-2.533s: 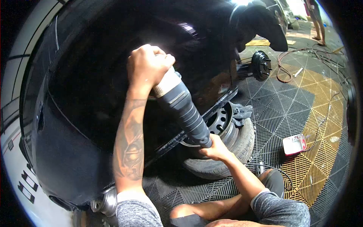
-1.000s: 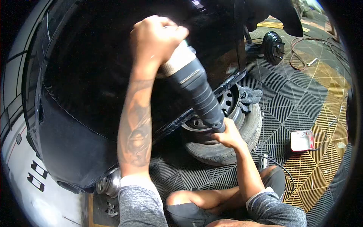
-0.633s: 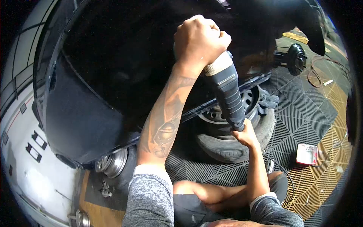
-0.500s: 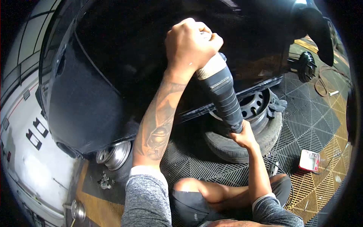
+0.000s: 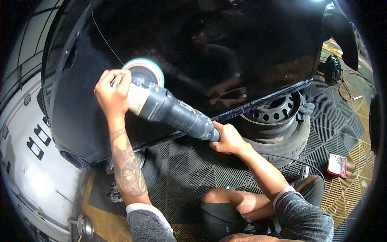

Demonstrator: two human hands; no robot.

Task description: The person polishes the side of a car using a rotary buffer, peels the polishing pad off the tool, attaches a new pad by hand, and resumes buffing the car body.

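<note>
A black car polisher (image 5: 181,117) reaches across the middle of the view, its round pad (image 5: 159,71) with a green rim up against the glossy black car panel (image 5: 225,44). My left hand (image 5: 113,90) is wrapped round the front of the polisher, close to the pad and beside a pale taped band. At the rear end of the tool, my right hand (image 5: 229,139) is closed around the body, where a cord (image 5: 306,163) runs off to the right. Part of the pad is hidden behind the tool's head.
Below the panel's lower edge a tyre with a steel rim (image 5: 278,135) lies flat on the floor, a dark cloth (image 5: 307,109) at its side. A small red-and-white container (image 5: 337,165) stands on the ribbed floor tiles (image 5: 189,173). Another wheel (image 5: 84,226) is at lower left.
The polisher has swung left and down across the panel, both hands moving with it, and its pad has come into sight. My right hand has also shifted left, away from the tyre.
</note>
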